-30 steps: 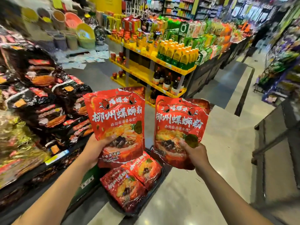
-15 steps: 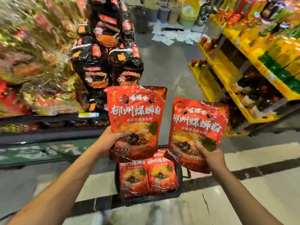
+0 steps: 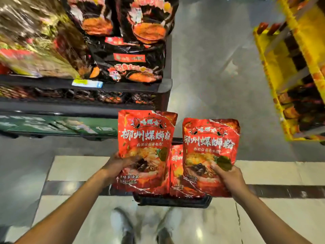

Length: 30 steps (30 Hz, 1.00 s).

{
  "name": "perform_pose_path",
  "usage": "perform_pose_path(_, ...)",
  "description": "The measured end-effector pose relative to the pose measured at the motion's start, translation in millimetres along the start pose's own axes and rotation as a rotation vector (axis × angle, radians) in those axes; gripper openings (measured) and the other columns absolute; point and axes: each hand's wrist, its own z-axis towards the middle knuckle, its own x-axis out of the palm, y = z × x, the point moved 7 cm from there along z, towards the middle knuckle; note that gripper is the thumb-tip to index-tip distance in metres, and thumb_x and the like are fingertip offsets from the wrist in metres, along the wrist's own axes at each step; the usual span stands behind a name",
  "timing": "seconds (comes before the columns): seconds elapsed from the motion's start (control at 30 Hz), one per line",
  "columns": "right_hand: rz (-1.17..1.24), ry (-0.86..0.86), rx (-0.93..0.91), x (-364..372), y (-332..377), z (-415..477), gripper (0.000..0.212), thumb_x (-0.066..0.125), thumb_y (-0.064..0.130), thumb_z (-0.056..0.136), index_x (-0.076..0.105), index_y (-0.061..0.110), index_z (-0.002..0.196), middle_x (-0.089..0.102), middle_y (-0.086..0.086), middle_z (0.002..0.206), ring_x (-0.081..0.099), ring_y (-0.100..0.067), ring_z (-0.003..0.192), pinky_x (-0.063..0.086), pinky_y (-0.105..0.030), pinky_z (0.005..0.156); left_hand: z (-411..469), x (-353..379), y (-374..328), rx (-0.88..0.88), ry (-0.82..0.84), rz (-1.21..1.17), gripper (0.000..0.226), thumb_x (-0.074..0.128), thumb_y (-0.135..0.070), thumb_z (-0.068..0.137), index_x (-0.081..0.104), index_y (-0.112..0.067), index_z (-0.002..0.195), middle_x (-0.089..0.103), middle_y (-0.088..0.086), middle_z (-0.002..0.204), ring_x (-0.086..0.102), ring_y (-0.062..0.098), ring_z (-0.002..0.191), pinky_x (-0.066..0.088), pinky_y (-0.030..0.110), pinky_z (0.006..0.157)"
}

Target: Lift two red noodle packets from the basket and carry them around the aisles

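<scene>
My left hand (image 3: 117, 166) grips a red noodle packet (image 3: 146, 138) by its lower left edge, thumb across the front. My right hand (image 3: 228, 175) pinches a second red noodle packet (image 3: 210, 147) at its lower right corner. Both packets are held upright, side by side, over a black basket (image 3: 174, 202) on the floor. Another red packet (image 3: 176, 161) shows in the gap between them, lying in the basket.
A dark shelf (image 3: 123, 86) of black and orange packets stands at upper left. A yellow rack (image 3: 288, 85) with bottles is at the right. Grey floor runs between them. My two feet in light shoes (image 3: 123, 224) stand on pale tiles behind the basket.
The view has tilted down toward the floor and basket. Both packets have come lower and closer to the basket, and the right one now sits nearer the left one.
</scene>
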Motion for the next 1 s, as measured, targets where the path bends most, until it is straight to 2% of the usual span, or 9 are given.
perform_pose_path(0.1, -0.018, 0.034, 0.056, 23, -44, 35, 0.044, 0.084, 0.038, 0.082, 0.072, 0.015, 0.117, 0.078, -0.003, 0.100, 0.076, -0.026, 0.089, 0.061, -0.045, 0.087, 39, -5, 41, -0.004, 0.055, -0.032, 0.051, 0.078, -0.018, 0.089, 0.061, -0.019, 0.136, 0.073, 0.014, 0.125, 0.072, 0.039, 0.111, 0.055, 0.057, 0.098)
perform_pose_path(0.23, -0.016, 0.103, 0.146, 53, -99, 75, 0.059, 0.086, 0.050, 0.068, 0.071, 0.016, 0.113, 0.079, -0.002, 0.101, 0.076, -0.028, 0.091, 0.060, -0.050, 0.091, 82, -12, 103, -0.145, 0.006, -0.072, 0.044, 0.075, -0.010, 0.091, 0.065, -0.015, 0.133, 0.072, 0.023, 0.123, 0.069, 0.050, 0.109, 0.049, 0.071, 0.099)
perform_pose_path(0.4, -0.043, 0.158, 0.209, 79, -145, 111, 0.041, 0.083, 0.036, 0.084, 0.070, 0.016, 0.117, 0.079, -0.002, 0.099, 0.077, -0.025, 0.087, 0.059, -0.039, 0.081, 118, -7, 153, -0.253, 0.001, -0.075, 0.044, 0.074, -0.013, 0.091, 0.060, -0.014, 0.134, 0.074, 0.022, 0.119, 0.071, 0.048, 0.105, 0.053, 0.068, 0.096)
perform_pose_path(0.57, -0.056, 0.242, 0.303, 88, -176, 140, 0.047, 0.087, 0.044, 0.077, 0.070, 0.023, 0.116, 0.080, -0.001, 0.099, 0.078, -0.027, 0.091, 0.058, -0.053, 0.095, 141, 7, 179, -0.310, 0.058, -0.122, 0.044, 0.071, -0.012, 0.094, 0.058, -0.017, 0.136, 0.073, 0.022, 0.121, 0.072, 0.047, 0.106, 0.059, 0.060, 0.087)
perform_pose_path(0.7, -0.147, 0.225, 0.296, 86, -181, 150, 0.055, 0.087, 0.045, 0.078, 0.067, 0.021, 0.123, 0.077, -0.004, 0.109, 0.075, -0.028, 0.099, 0.056, -0.054, 0.099, 150, 10, 180, -0.303, 0.074, -0.091, 0.043, 0.076, -0.016, 0.092, 0.060, -0.025, 0.130, 0.075, 0.017, 0.120, 0.073, 0.046, 0.104, 0.060, 0.058, 0.085)
perform_pose_path(0.77, -0.245, 0.176, 0.251, 82, -178, 151, 0.058, 0.086, 0.047, 0.078, 0.062, 0.022, 0.124, 0.073, -0.003, 0.117, 0.071, -0.027, 0.103, 0.055, -0.054, 0.100, 158, 3, 175, -0.205, 0.009, 0.032, 0.049, 0.081, -0.017, 0.088, 0.060, -0.028, 0.131, 0.078, 0.007, 0.116, 0.075, 0.038, 0.104, 0.064, 0.045, 0.075)
perform_pose_path(0.8, -0.300, 0.134, 0.220, 79, -175, 151, 0.064, 0.087, 0.050, 0.077, 0.057, 0.023, 0.127, 0.070, -0.003, 0.122, 0.069, -0.027, 0.106, 0.054, -0.054, 0.100, 162, -4, 172, -0.136, -0.042, 0.126, 0.062, 0.088, -0.024, 0.082, 0.056, -0.030, 0.135, 0.077, 0.001, 0.118, 0.074, 0.033, 0.108, 0.064, 0.042, 0.079)
perform_pose_path(0.9, -0.603, -0.046, 0.044, 73, -158, 149, 0.098, 0.083, 0.062, 0.073, 0.034, 0.024, 0.149, 0.051, -0.008, 0.148, 0.054, -0.033, 0.132, 0.048, -0.058, 0.106, 172, -24, 175, -0.060, -0.152, 0.431, 0.106, 0.094, -0.062, 0.057, 0.033, -0.044, 0.143, 0.064, -0.004, 0.137, 0.064, 0.028, 0.124, 0.055, 0.055, 0.099)
perform_pose_path(1.0, -0.945, -0.070, -0.313, 98, -129, 138, 0.100, 0.053, 0.078, 0.086, 0.010, 0.030, 0.163, 0.017, -0.004, 0.171, 0.018, -0.030, 0.157, 0.021, -0.057, 0.123, 161, -20, 164, 0.045, -0.343, 0.987, 0.115, 0.078, -0.069, 0.074, 0.005, -0.042, 0.160, 0.027, 0.003, 0.166, 0.035, 0.033, 0.149, 0.039, 0.059, 0.114)
